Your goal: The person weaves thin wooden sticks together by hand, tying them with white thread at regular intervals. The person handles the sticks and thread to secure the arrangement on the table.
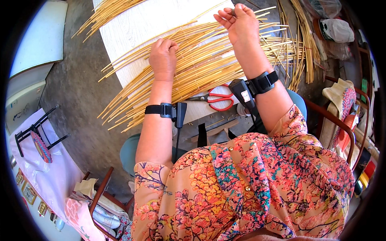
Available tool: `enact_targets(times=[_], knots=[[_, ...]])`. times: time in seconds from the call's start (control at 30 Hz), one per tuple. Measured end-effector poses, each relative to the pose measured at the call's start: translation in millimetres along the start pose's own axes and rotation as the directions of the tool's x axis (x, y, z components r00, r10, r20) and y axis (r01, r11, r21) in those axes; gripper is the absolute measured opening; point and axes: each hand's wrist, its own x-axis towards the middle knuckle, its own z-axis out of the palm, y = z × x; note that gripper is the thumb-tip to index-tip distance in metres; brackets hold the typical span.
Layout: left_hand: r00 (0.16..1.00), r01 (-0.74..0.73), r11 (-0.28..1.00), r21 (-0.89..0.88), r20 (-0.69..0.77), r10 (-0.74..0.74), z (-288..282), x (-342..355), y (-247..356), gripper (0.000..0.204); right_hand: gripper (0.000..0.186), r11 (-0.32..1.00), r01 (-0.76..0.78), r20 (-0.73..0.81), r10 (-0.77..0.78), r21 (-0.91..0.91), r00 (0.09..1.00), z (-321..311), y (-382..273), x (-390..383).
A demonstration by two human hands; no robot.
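Note:
A wide layer of thin yellow reed sticks [205, 60] lies side by side across a white wood-grain table [128, 34]. Fine thread seems to cross the sticks in places. My left hand [163, 58] is over the left part of the layer, its fingers curled into a pinch; whatever they hold is hidden. Farther off and to the right, my right hand [240, 24] is raised above the sticks' far edge. Its thumb and forefinger press together, perhaps on something too small to name. Red-handled scissors [208, 98] rest at the table's near edge, partly beside the sticks.
Another bundle of sticks [106, 14] lies at the far left of the table. More long sticks [307, 44] stand or lean off its right side. Wooden-armed chairs [335, 120] flank me. Plastic bags [335, 30] sit at the far right. Straps with black devices [179, 114] are on both forearms.

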Motion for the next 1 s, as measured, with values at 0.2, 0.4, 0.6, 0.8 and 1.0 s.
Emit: enact_targets(times=[0.2, 0.4, 0.6, 0.8, 1.0], knots=[[0.997, -0.078, 0.997, -0.027, -0.029, 0.077, 1, 0, 0, 0.005, 0.009, 0.998, -0.026, -0.064, 0.029, 0.061, 0.998, -3, -20, 1], [0.999, -0.046, 0.994, -0.095, -0.013, 0.045, 1, -4, -5, 0.007, 0.01, 0.99, 0.073, 0.123, -0.058, -0.118, 0.991, 21, -41, -28], [0.998, -0.065, 0.993, -0.1, -0.007, 0.065, 2, -5, -7, 0.007, 0.007, 0.978, 0.164, 0.293, -0.119, -0.132, 0.949, 42, -52, -54], [0.998, -0.061, 0.992, -0.109, -0.002, 0.061, 2, -4, -7, 0.008, 0.006, 0.972, 0.184, 0.301, -0.133, -0.148, 0.944, 44, -55, -58], [0.999, -0.042, 0.994, -0.103, -0.005, 0.041, 2, -6, -11, 0.004, 0.005, 0.973, 0.211, 0.431, -0.149, -0.099, 0.89, 53, -65, -73]])
